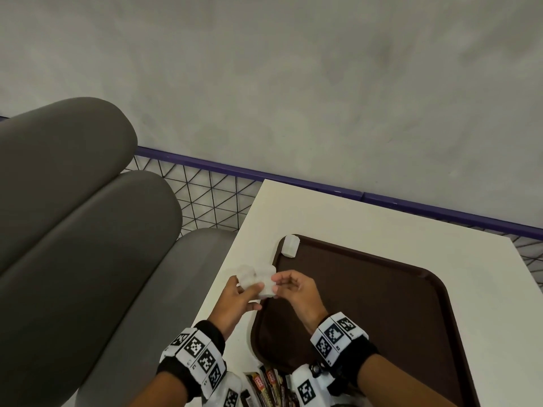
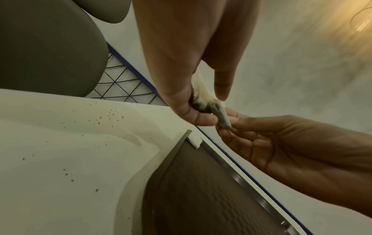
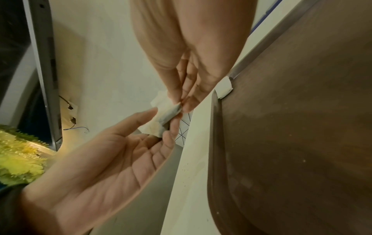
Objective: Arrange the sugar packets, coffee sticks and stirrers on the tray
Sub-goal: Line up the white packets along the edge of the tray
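Observation:
My left hand point(image 1: 248, 286) holds a small bunch of white sugar packets point(image 1: 258, 276) above the table's left edge, just off the brown tray point(image 1: 396, 312). In the left wrist view its thumb and finger pinch the sugar packets point(image 2: 203, 95). My right hand point(image 1: 276, 284) pinches the end of one packet point(image 3: 171, 112) in that bunch, fingertip to fingertip with the left hand point(image 3: 161, 125). A single white packet point(image 1: 290, 245) lies on the tray's far left corner. Brown coffee sticks point(image 1: 269, 383) lie at the tray's near edge, partly hidden by my wrists. No stirrers are visible.
The white table point(image 1: 367, 218) bears the tray. A grey padded bench point(image 1: 88, 230) runs along the left. Behind the table, a black wire mesh with a purple rail point(image 1: 293, 177) stands against a grey wall. Dark specks dot the table point(image 2: 104, 117).

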A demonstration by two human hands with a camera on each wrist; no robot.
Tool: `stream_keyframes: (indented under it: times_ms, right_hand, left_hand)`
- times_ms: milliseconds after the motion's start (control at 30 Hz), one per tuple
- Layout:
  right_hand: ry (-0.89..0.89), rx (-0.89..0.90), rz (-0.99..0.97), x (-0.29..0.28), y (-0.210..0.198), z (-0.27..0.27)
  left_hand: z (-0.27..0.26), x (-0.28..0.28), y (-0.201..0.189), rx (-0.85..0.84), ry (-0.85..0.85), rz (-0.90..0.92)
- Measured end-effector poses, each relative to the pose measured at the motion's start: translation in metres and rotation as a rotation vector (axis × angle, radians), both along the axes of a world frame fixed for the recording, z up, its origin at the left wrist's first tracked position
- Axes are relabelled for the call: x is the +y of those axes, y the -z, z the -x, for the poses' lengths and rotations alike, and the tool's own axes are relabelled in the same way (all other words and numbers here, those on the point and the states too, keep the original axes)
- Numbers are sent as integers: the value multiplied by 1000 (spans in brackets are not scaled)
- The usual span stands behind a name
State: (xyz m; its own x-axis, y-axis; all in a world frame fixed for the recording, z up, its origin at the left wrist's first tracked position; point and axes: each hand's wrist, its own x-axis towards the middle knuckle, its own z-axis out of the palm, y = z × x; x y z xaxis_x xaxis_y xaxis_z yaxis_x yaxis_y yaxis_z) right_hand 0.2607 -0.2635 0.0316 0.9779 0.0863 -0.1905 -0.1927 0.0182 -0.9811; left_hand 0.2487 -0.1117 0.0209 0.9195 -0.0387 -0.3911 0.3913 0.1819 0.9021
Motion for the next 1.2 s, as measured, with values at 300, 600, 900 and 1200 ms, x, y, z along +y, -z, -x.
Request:
stream_keyframes:
  times_ms: [300,600,900,1200]
  right_hand:
    - [379,12,295,-30,33,-65]
    - [334,62,511,-21,59,-101]
    - [283,93,580,-17,67,-104]
    - [129,-90,486,-15,30,-65]
  left_hand:
    - [-6,18,4,0,-75,15]
    - [-11,34,7,-15,-125,-73]
    - [-12,31,0,-36,-118,-158]
    - [-11,22,-7,-74,-109,-191]
